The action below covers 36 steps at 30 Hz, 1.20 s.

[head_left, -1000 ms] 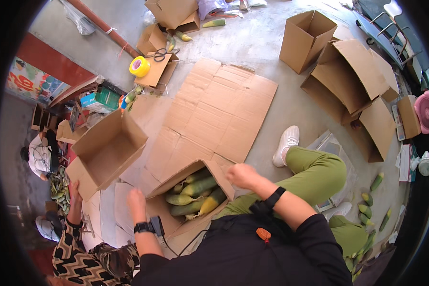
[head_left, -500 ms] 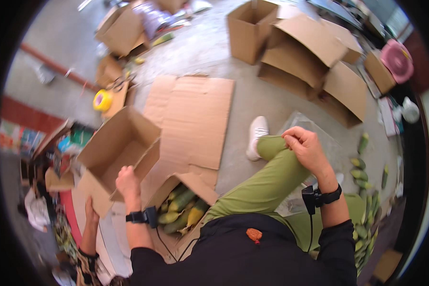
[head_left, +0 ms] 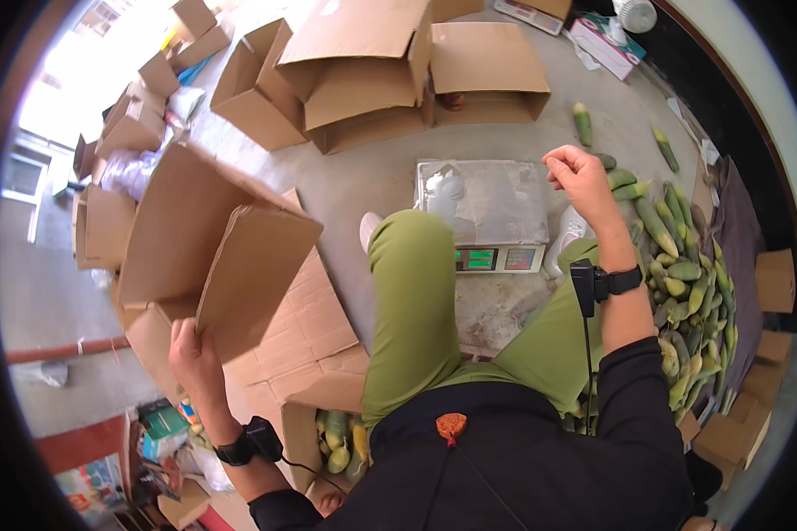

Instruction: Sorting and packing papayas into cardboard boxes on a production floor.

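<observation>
My left hand [head_left: 195, 354] is closed on the lower edge of an open cardboard box [head_left: 261, 274], which is raised and tilted at the left. My right hand [head_left: 584, 181] hovers at the right with fingers loosely curled and nothing visible in them. Beneath it and to its left, a digital scale [head_left: 483, 199] with a plastic-covered top and a lit green display sits on the floor. Close to the right hand lies a large heap of long green and yellowish vegetables [head_left: 682, 292]; their exact kind I cannot tell. More vegetables [head_left: 336, 438] fill a box beside my left thigh.
Flattened cardboard [head_left: 305, 323] lies under the raised box. Several open cartons [head_left: 363, 88] stand ahead. A tissue box [head_left: 607, 44] and a white fan [head_left: 634, 14] are at the far right. Skin of another person [head_left: 330, 503] shows at the bottom, by the filled box.
My view has swung right, bringing the scale and heap into sight. My left hand now grips the box, which has been lifted and tilted. My right hand has left my knee.
</observation>
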{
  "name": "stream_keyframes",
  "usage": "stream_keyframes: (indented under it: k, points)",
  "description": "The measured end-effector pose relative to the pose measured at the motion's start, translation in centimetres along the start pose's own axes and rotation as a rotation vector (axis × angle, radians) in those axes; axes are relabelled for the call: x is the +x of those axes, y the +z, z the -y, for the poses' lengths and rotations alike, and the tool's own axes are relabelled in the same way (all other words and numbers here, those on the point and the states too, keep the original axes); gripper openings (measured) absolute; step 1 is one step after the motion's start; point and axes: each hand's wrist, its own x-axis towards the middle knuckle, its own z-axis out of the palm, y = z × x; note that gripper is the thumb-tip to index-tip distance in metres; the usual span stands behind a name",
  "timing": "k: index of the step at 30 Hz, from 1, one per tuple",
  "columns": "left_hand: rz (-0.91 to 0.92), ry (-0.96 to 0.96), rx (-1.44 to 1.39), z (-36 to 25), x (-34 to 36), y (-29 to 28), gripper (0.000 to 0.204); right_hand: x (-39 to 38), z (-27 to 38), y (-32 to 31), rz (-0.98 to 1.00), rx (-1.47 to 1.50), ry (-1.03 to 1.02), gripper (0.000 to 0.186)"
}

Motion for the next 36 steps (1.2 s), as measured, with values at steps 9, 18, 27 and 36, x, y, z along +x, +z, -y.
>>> stream_keyframes:
  k: [9, 18, 27, 36]
  points:
    - [-0.039, 0.401, -0.091, -16.7, 8.9, -0.2, 0.011, -0.7, -5.4, -2.9, -0.144, -0.058, 0.074, 0.017]
    - [0.176, 0.654, -0.184, -27.6, 9.3, 7.4, 0.008, -1.3, -5.0, -5.1, -0.469, 0.119, 0.112, 0.021]
    - [0.426, 0.891, -0.2, -30.5, 5.5, 21.5, 0.012, -3.1, -4.6, -7.0, -0.575, 0.189, 0.098, 0.023]
    - [0.522, 0.923, -0.198, -30.9, 3.3, 24.5, 0.009, -5.4, -5.0, -9.8, -0.525, 0.182, 0.065, 0.018]
